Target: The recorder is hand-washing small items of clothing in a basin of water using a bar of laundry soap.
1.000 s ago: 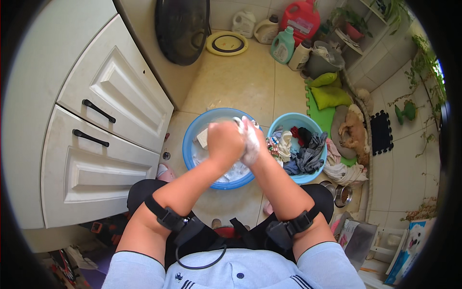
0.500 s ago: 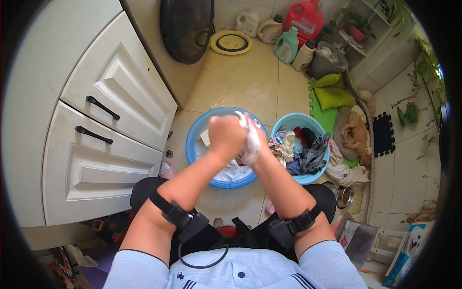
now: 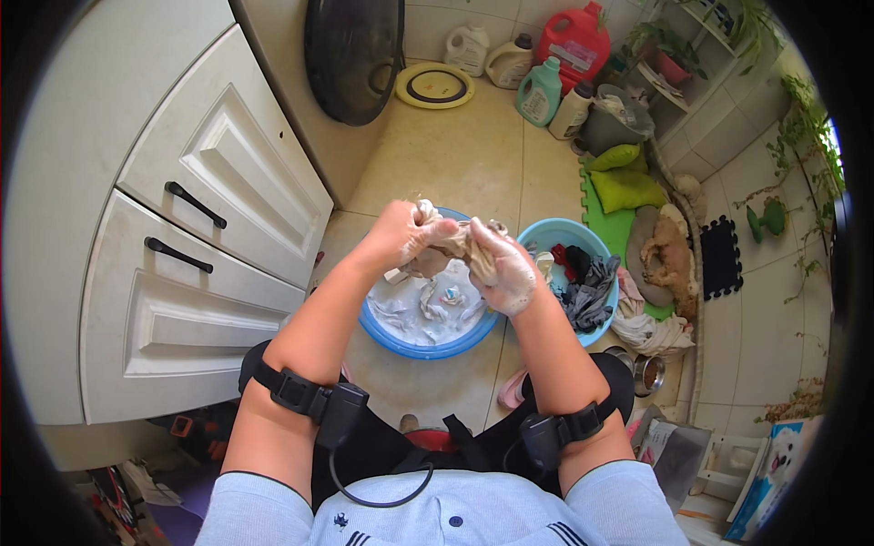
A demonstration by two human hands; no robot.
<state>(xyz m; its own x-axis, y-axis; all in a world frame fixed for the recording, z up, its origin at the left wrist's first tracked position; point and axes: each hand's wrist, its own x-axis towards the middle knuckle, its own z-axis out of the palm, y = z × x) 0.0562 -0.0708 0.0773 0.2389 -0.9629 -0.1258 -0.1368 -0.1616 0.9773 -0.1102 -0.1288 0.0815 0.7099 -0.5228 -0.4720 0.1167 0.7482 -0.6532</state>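
My left hand [image 3: 393,235] and my right hand [image 3: 506,275] both grip a wet beige cloth [image 3: 448,242], bunched between them. Suds coat my right hand and parts of the cloth; its exact kind is hard to make out. It is held above a blue basin [image 3: 428,351] on the floor between my knees. White, sudsy water fills the basin, with pale wet fabric [image 3: 428,305] in it. A pale block shows at the basin's left side, partly hidden by my left hand. To the right stands a light blue basin [image 3: 583,227] holding dark grey clothes [image 3: 592,291] and a red piece.
White cabinet doors [image 3: 228,164] with black handles line the left. Several detergent bottles [image 3: 541,93] and a yellow round basin [image 3: 435,85] stand at the back. On the right, a dog [image 3: 671,259] lies near green cushions [image 3: 628,188] and metal bowls [image 3: 648,373].
My hands have moved apart from a tight, close grip, stretching the cloth between them. More of the sudsy water and fabric in the basin now shows.
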